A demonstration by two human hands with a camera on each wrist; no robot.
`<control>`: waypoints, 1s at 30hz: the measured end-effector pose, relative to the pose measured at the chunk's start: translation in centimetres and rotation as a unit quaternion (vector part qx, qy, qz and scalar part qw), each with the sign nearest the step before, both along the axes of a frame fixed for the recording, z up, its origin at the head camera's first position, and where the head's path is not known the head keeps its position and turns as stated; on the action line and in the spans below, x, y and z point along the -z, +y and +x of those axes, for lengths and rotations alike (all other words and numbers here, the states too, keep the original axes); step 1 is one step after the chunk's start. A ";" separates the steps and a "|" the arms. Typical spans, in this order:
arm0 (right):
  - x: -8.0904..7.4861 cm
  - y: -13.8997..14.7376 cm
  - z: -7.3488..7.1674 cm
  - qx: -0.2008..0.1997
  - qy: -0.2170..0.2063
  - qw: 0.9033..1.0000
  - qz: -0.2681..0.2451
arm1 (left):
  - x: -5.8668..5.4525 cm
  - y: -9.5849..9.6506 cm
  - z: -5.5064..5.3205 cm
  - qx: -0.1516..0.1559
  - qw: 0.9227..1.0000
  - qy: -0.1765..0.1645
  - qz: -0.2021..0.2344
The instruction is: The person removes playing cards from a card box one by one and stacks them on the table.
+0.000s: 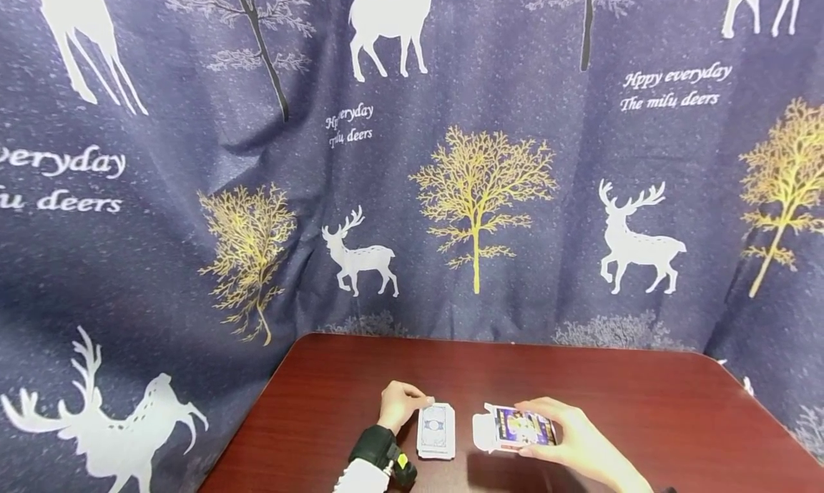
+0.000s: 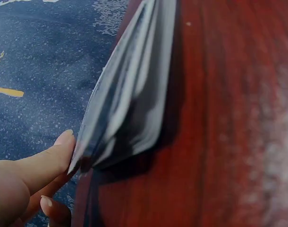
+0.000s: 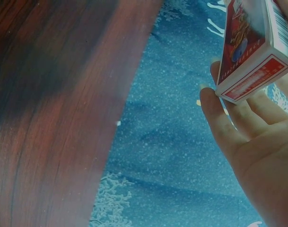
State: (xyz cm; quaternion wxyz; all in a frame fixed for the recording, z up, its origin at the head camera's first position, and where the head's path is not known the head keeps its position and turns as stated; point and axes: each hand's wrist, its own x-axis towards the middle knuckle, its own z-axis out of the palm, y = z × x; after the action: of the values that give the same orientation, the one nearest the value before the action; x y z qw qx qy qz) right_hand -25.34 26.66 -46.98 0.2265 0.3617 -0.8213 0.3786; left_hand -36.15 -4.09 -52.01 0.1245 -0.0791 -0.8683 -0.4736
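White sleeve (image 1: 363, 477) nearest me, I have the left hand (image 1: 395, 406) pinching a corner of the cards (image 1: 436, 428) on the table (image 1: 618, 386), the right hand (image 1: 566, 432) gripping the open box (image 1: 520, 427) above it. If my pinch slips, splayed cards could scatter.
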 end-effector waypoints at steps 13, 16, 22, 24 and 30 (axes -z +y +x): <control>-0.3 -0.3 -0.4 0.009 0.011 1.000 0.007 | -1.2 0.1 0.4 0.003 1.000 0.023 -0.019; -0.6 -0.4 -0.1 0.005 -0.002 1.000 0.010 | -2.8 0.8 1.7 0.064 0.998 0.019 -0.006; -0.6 -0.4 0.1 0.001 -0.018 1.000 0.009 | -5.6 3.3 5.9 0.262 0.965 -0.007 0.017; -0.5 -0.4 0.2 -0.001 -0.027 1.000 0.005 | -5.8 4.1 7.1 0.294 0.955 -0.024 0.036; -0.2 -0.8 0.4 0.008 -0.043 0.999 -0.002 | -5.2 5.7 8.5 0.261 0.957 -0.066 0.111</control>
State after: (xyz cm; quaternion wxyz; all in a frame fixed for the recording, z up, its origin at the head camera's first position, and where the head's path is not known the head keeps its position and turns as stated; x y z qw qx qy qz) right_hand -24.89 25.85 -46.82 0.1949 0.3378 -0.8327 0.3930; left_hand -27.68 1.57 -46.76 -0.0533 -0.2571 -0.7657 -0.5872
